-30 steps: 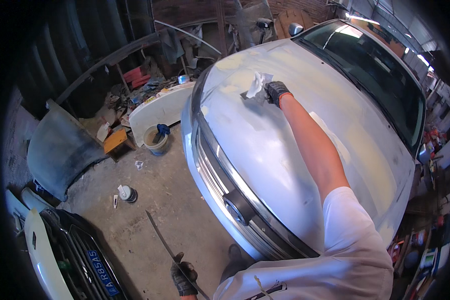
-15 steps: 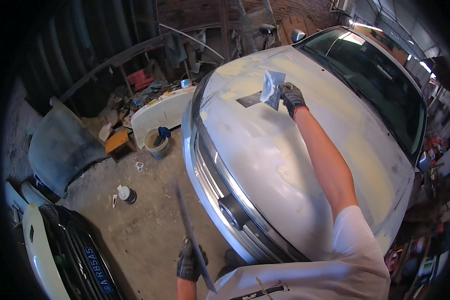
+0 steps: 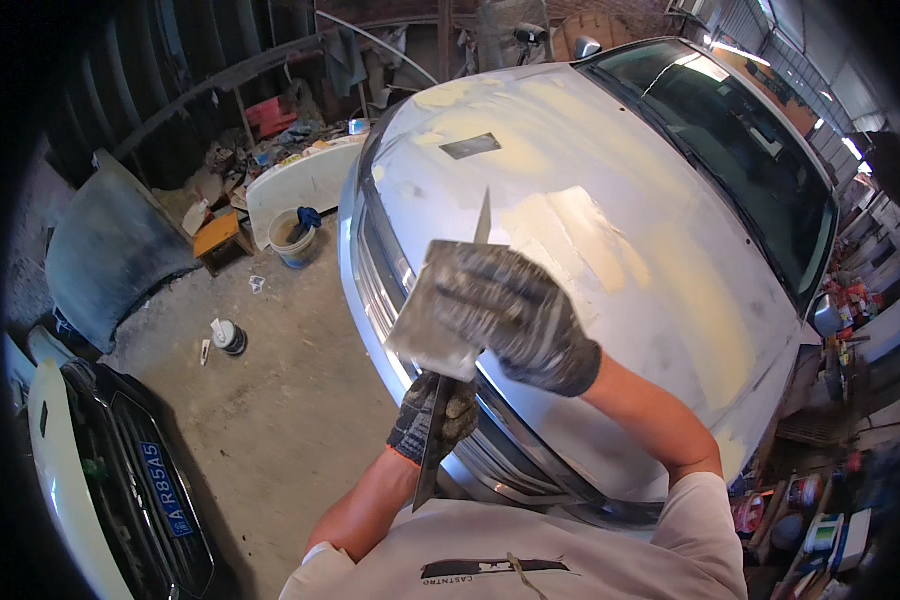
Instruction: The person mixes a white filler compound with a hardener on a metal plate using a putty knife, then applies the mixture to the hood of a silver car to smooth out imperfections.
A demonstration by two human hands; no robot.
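Note:
My right hand [image 3: 518,315], in a dark knit work glove, grips a flat metal putty scraper [image 3: 422,312] over the front edge of the hood. Its fingers lie across the blade. Just below, my gloved left hand [image 3: 436,415] is closed around a long thin plate [image 3: 432,450], seen nearly edge-on. The plate rises behind the scraper to a narrow tip; whether the two touch I cannot tell. Beneath them is a silver-white car hood [image 3: 530,400], with a thick cream putty patch [image 3: 570,238] and yellowish smears. A dark flat rectangle [image 3: 471,147] lies farther up the hood.
On the floor at left stand a bucket [image 3: 295,240] with a blue cloth on its rim, a small can [image 3: 230,338] and an orange stool [image 3: 222,240]. A loose body panel [image 3: 120,255] and another car's front [image 3: 120,480] flank the left. Cluttered shelves [image 3: 800,520] sit at lower right.
My right hand has drawn back from the far part of the hood toward me with the scraper. My left hand has come up with the thin plate, and both hands now meet in front of me.

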